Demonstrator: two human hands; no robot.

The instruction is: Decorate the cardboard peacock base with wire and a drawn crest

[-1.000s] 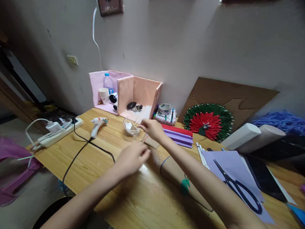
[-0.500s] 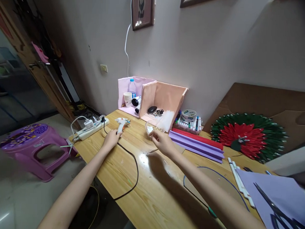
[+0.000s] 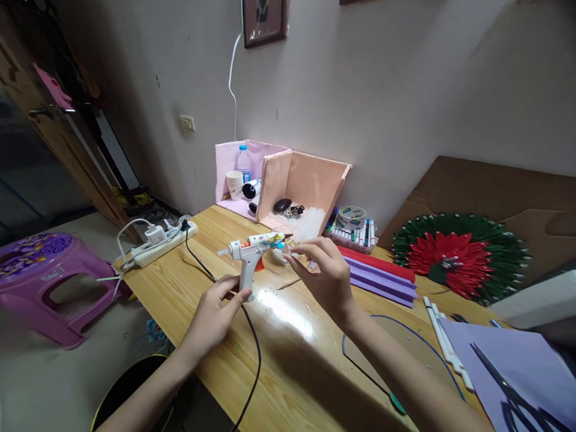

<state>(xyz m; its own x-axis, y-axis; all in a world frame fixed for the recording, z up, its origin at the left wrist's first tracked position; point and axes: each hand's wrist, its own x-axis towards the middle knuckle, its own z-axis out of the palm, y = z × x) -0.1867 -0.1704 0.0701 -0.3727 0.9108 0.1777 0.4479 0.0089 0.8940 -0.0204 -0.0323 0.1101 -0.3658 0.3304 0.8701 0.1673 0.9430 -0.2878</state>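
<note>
My left hand (image 3: 215, 308) grips the handle of a white hot glue gun (image 3: 251, 254) and holds it upright above the wooden table (image 3: 283, 361), nozzle pointing left. Its black cord (image 3: 251, 359) trails down over the table's front edge. My right hand (image 3: 324, 274) is at the back end of the gun, fingers pinched on a thin clear glue stick (image 3: 289, 245) there. A small clear bowl sits just behind the gun, mostly hidden.
A white power strip (image 3: 160, 244) lies at the table's left corner. Pink and peach open boxes (image 3: 304, 179) stand by the wall with a bottle and cups. Purple and red foam sheets (image 3: 379, 276), a marker set (image 3: 352, 231), a red-green paper fan (image 3: 459, 255), scissors (image 3: 522, 400) on lilac paper, a purple stool (image 3: 35, 283).
My left hand reached to the glue gun lying on the table, took it and lifted it toward me. My right hand left the bowl and came to the gun's back end.
</note>
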